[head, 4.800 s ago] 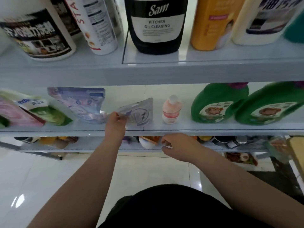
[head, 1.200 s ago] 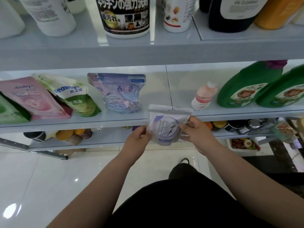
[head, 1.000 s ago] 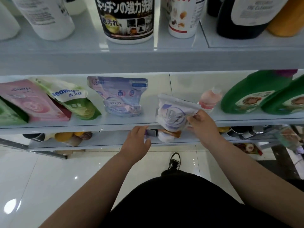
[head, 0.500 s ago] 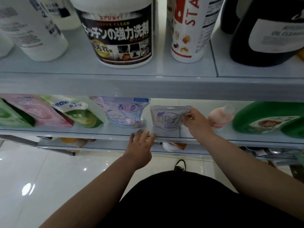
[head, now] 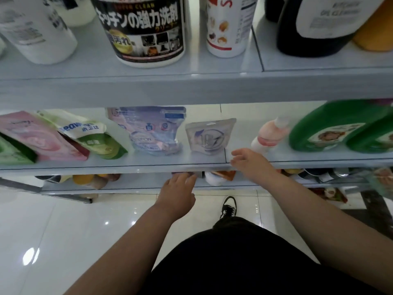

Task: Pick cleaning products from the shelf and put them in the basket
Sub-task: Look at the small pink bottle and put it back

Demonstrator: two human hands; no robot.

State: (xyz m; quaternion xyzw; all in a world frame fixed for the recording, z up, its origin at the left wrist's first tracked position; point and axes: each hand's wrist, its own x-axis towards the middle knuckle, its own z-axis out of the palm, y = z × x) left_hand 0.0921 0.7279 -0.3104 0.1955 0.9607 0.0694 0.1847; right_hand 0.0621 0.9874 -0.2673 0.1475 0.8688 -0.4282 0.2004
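Grey pouch [head: 210, 136] back on middle shelf [head: 148, 161], right hand [head: 251, 165] apart.

Setting, as I read it from the head view: a shop aisle, household-cleaning section. Grey tiered shelves [head: 191, 88] run the full width, stocked in rows with labels facing out: a tub [head: 144, 28] printed in Japanese, a dark bottle [head: 308, 39], soft refill pouches [head: 153, 130] standing or leaning along the middle tier, and two matching green jugs [head: 331, 126] side by side. A lower tier [head: 138, 185] holds blurred goods I cannot identify, and the floor [head: 85, 231] is glossy white tile with lights reflected in it.
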